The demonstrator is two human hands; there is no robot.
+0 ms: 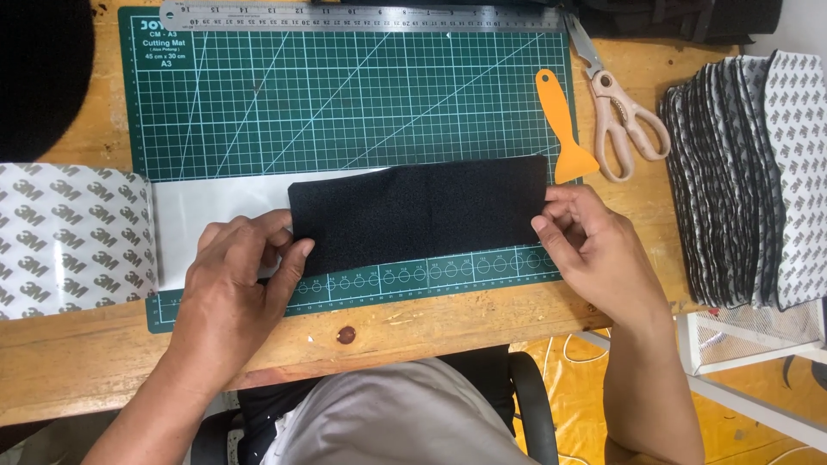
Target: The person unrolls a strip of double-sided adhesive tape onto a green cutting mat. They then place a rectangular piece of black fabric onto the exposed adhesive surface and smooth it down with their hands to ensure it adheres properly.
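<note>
A black fabric rectangle [418, 211] lies across the lower part of a green cutting mat [345, 95]. It overlaps a white adhesive sheet [215, 215] unrolled from a wide tape roll [73, 237] at the left. My left hand [237, 284] presses the fabric's lower left corner with thumb and fingers. My right hand [594, 250] pinches the fabric's right edge.
An orange scraper [564, 129] and beige scissors [620, 116] lie right of the mat. A steel ruler [362, 17] runs along the mat's top. A fanned stack of cut black pieces with printed backing [749, 172] sits far right. The wooden table edge [388, 331] is near me.
</note>
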